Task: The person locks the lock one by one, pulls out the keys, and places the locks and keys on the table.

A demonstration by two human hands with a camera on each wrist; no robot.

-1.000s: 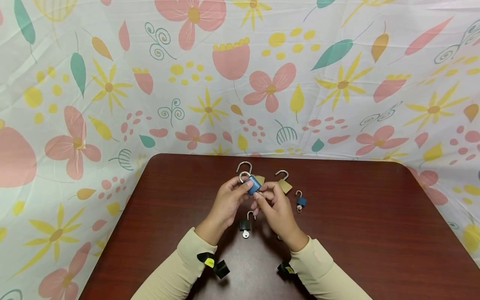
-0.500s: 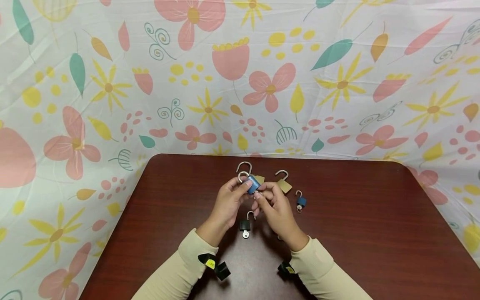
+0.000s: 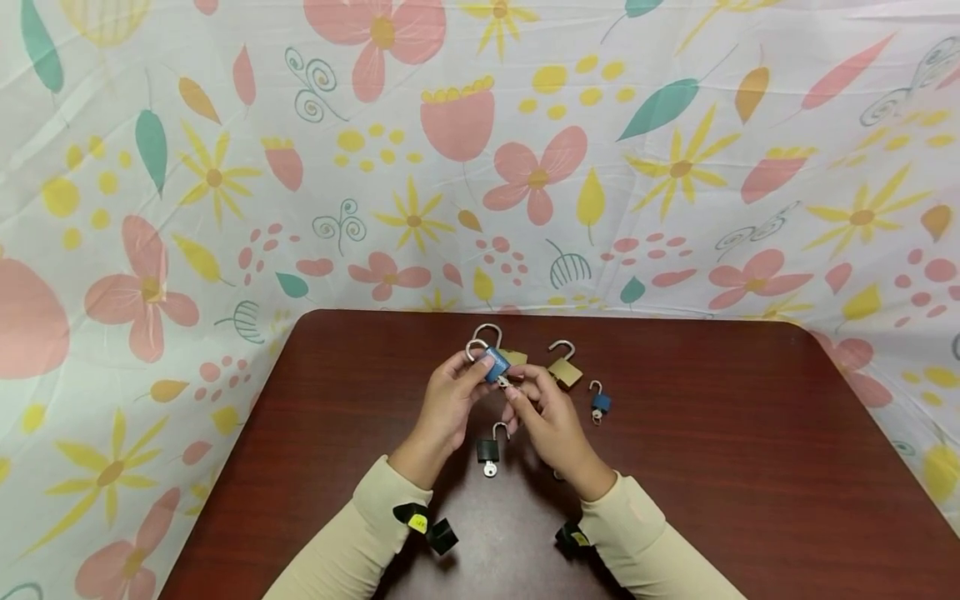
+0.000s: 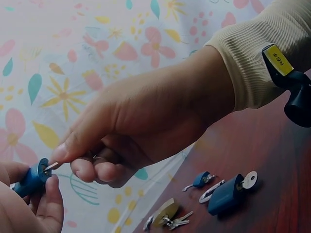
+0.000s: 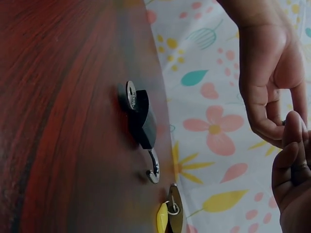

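Observation:
My left hand (image 3: 448,402) holds a blue padlock (image 3: 496,364) in the air, thumb across its body. The padlock's shackle is open and points up and left. With thumb and fingertips, my right hand (image 3: 551,421) pinches a small key (image 4: 51,167) at the padlock's bottom end. In the left wrist view the key's shaft meets the keyhole; how deep it sits I cannot tell. Below the hands lies a black padlock (image 3: 487,451) with its shackle open and a round-headed key in it. The padlock in my hands is hidden in the right wrist view.
Two brass padlocks, one at the back (image 3: 514,358) and one farther right (image 3: 566,373), lie with open shackles. A small blue padlock (image 3: 601,403) with a key lies right of them. Another blue padlock (image 4: 226,195) shows in the left wrist view. A floral cloth (image 3: 675,208) hangs behind the table.
My left hand has shifted slightly left with the blue padlock. More of the key now shows between the padlock and my right fingertips. The padlocks on the table have stayed put.

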